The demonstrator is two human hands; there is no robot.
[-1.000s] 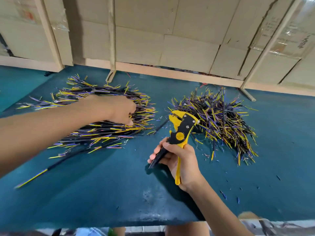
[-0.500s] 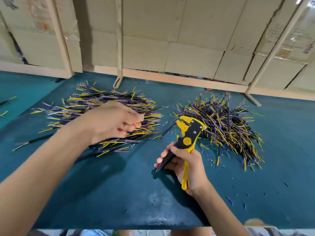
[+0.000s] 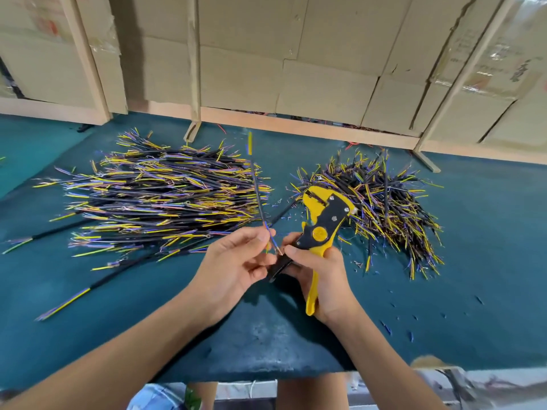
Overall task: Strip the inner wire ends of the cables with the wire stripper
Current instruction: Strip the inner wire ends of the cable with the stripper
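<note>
My left hand [image 3: 236,261] pinches the near end of one black cable [image 3: 257,190], which stands nearly upright with yellow and blue inner wires at both ends. My right hand [image 3: 322,276] grips the yellow-and-black wire stripper [image 3: 321,223] by its handles, jaws pointing up and away. The fingertips of both hands meet at the cable's lower wire ends. A large pile of black cables [image 3: 159,199] lies to the left. A second pile of cables [image 3: 381,205] lies to the right, behind the stripper.
The teal table [image 3: 488,261] carries small blue and black insulation scraps [image 3: 387,327] near the right front. A few loose cables [image 3: 63,303] lie at the left front. Cardboard boxes [image 3: 296,54] and wooden slats [image 3: 194,66] stand along the back edge.
My left hand has left the left pile with a single cable and brought it to the middle. My right hand with the stripper stayed put, its fingers now touching the cable's end.
</note>
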